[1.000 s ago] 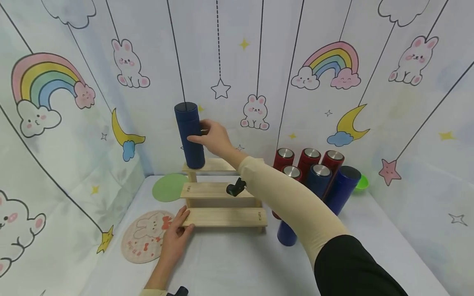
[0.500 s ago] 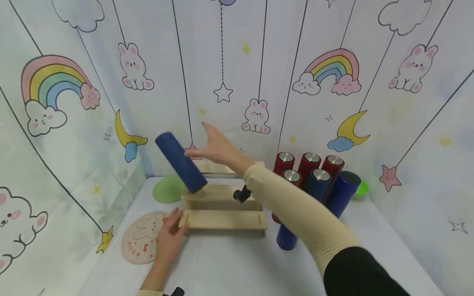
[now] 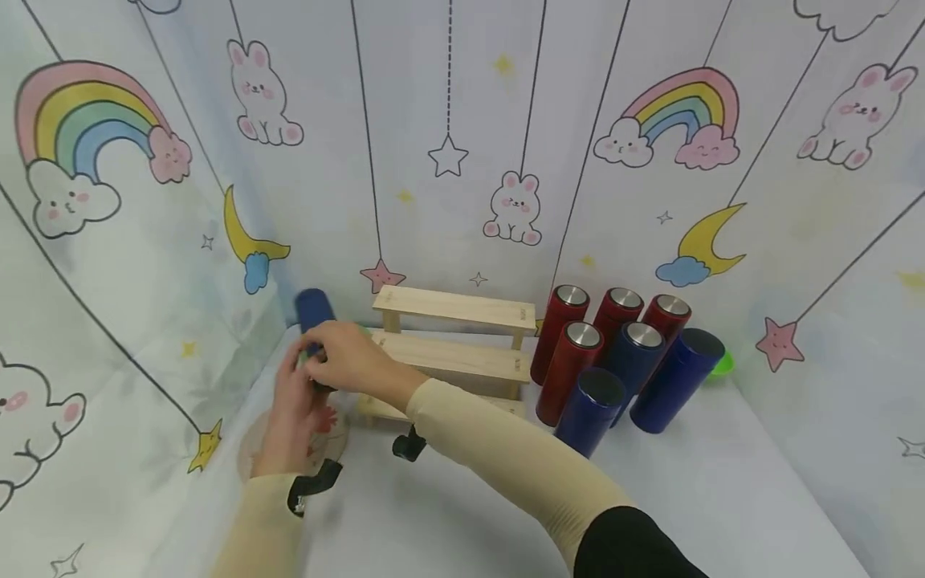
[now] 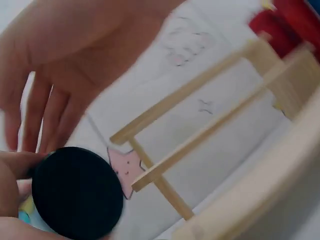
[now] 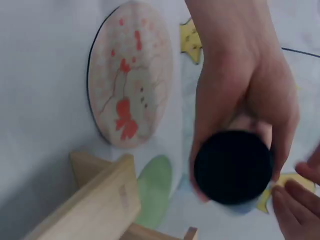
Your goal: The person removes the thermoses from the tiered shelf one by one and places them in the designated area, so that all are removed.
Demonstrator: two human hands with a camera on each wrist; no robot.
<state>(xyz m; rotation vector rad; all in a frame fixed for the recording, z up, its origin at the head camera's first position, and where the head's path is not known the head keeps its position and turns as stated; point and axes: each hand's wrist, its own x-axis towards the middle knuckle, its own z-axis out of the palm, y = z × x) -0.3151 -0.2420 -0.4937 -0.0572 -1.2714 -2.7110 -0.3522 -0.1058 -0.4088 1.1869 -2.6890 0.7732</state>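
Observation:
A dark blue thermos bottle (image 3: 313,307) leans at the left of a three-tier wooden rack (image 3: 470,360), with my left hand (image 3: 283,409) wrapped round its lower part. In the right wrist view its dark round base (image 5: 233,167) faces the camera, between the left thumb and fingers. My right hand (image 3: 357,365) reaches across and covers part of the bottle in the head view. The left wrist view shows that right hand (image 4: 95,55) with long, loosely extended fingers close above the bottle. Fingers of the right hand (image 5: 297,205) also show beside the bottle in the right wrist view.
Several red thermos bottles (image 3: 568,373) and blue ones (image 3: 677,381) stand grouped right of the rack. A bright green bowl (image 3: 723,365) sits behind them. A round bunny mat (image 5: 132,75) and a green mat (image 5: 156,190) lie left of the rack. Printed curtains surround the table.
The blue bottle has tipped off the top shelf, out of my right hand's reach, and dropped left. My left hand has left the rack's lowest shelf and caught it; the right hand has followed.

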